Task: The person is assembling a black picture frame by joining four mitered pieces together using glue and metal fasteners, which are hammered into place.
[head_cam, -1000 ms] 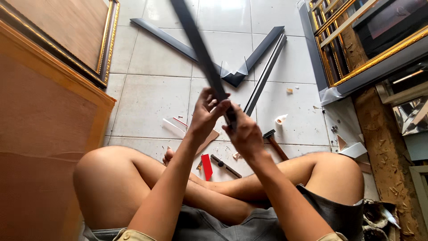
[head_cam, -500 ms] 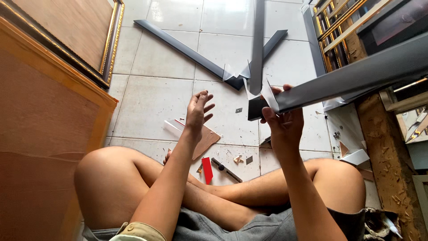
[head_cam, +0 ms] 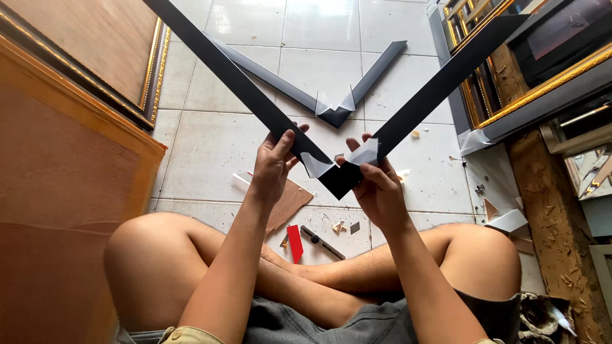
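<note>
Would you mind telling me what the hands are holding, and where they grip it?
Both hold a dark V-shaped frame corner at its joint: the left hand on the left strip, the right hand on the right strip beside the tip.

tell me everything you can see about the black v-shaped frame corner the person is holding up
The black frame corner is two long, flat, dark strips meeting in a V, tip pointing down toward the person. Pale tape or paper wraps each strip near the joint. The finish looks matte. It is held in the air above the tiled floor. The left hand grips the left strip and the right hand the right strip, both beside the joint.
</note>
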